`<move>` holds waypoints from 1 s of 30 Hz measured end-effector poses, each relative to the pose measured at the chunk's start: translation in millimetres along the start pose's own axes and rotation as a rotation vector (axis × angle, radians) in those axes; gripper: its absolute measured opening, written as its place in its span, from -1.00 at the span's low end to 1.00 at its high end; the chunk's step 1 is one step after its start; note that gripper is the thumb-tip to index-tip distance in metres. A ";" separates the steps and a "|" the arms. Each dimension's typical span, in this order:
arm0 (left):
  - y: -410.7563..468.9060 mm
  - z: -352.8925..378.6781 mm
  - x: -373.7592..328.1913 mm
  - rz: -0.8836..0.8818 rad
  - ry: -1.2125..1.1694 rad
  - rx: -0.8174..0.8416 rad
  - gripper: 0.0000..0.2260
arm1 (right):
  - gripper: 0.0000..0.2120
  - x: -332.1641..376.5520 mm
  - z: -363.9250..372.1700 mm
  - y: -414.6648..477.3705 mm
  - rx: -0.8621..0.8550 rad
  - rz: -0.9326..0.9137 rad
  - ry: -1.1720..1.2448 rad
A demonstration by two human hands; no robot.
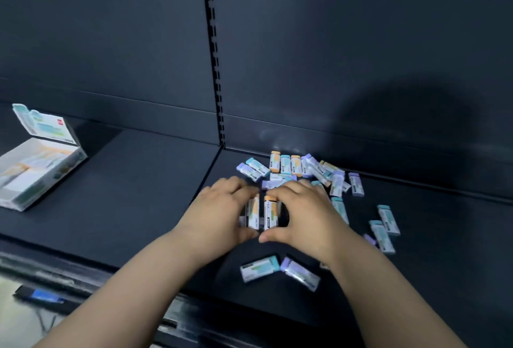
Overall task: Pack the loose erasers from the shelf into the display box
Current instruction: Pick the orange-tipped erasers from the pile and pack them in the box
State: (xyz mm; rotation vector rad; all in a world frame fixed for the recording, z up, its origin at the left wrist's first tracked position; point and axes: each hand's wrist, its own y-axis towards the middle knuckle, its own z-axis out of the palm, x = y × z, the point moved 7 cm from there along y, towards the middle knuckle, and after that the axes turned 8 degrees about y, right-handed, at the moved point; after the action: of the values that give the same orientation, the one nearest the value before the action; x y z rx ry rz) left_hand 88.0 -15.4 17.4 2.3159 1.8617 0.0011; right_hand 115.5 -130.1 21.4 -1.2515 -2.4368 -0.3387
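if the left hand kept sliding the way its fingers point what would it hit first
Probably the purple eraser lying just past the fingertips of the left hand, at the near edge of the eraser pile by the back wall. Depth is hard to judge from this angle.

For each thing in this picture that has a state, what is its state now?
White cardboard display box: open, lid flap raised, partly filled.
Small wrapped erasers with orange, teal and purple ends: loose, scattered on the shelf.
Bunch of orange-ended erasers: standing, pressed between both hands.
Left hand: closed on the bunch.
Right hand: closed on the bunch.
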 end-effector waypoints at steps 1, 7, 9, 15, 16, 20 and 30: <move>-4.6 -3.0 10.5 0.009 -0.003 -0.011 -0.35 | -0.24 10.6 3.5 3.3 -0.012 0.006 0.018; -37.4 -27.5 83.9 0.106 -0.015 -0.065 -0.37 | -0.23 84.4 35.5 24.9 -0.096 0.115 0.061; -46.2 -32.1 102.2 0.138 -0.001 -0.054 -0.36 | -0.21 103.2 43.0 28.0 -0.136 0.153 0.066; -66.1 -42.3 127.5 0.176 -0.022 -0.037 -0.36 | -0.28 140.4 47.4 25.9 -0.209 0.200 0.082; -68.2 -42.9 128.6 0.176 -0.032 -0.039 -0.35 | -0.28 142.7 48.0 25.2 -0.208 0.201 0.080; -76.4 -43.7 133.0 0.152 -0.048 -0.052 -0.33 | -0.28 148.1 52.9 25.3 -0.174 0.197 0.093; -96.8 -47.8 165.5 0.025 0.017 -0.095 -0.38 | -0.27 169.6 68.1 49.3 -0.077 0.139 0.244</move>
State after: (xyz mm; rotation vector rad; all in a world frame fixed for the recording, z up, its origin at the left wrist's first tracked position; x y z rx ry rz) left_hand 25.6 171.3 34.3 2.2817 1.7998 0.1101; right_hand 50.5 47.0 36.0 -1.3195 -2.1384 -0.5174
